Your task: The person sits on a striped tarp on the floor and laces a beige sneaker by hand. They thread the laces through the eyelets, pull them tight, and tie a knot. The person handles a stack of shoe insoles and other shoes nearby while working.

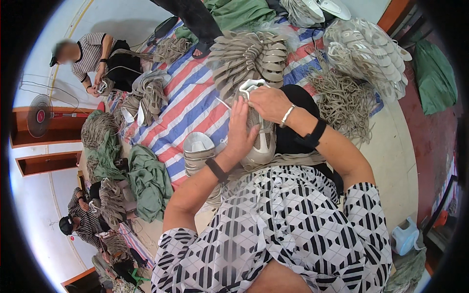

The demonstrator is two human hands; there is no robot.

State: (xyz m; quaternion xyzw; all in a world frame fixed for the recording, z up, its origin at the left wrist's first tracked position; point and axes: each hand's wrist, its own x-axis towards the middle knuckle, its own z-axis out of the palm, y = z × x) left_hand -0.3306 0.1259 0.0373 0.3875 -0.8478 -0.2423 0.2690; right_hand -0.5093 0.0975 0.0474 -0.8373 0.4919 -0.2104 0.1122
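Observation:
A beige-and-white shoe upper (266,139) rests on my lap, its toe toward me and its white-lined collar facing away. My left hand (239,131) grips its left side, with the fingers along the edge and the thumb on the front. At the collar opening, my right hand (269,103) has its fingers bent and pressed together on the upper; anything small between them is hidden. A thin white piece (223,103) sticks out beside the left fingertips; its kind cannot be made out. Close to my left forearm stands a stack of nested shoe uppers (196,155).
Beyond my hands, shoe uppers (249,61) fan out on a striped sheet (188,110). A pile of beige laces (343,100) and bagged uppers (369,58) lie right. Green cloth (149,180) lies left. A person (95,56) handles a shoe at far left; another person's leg (198,22) stands behind.

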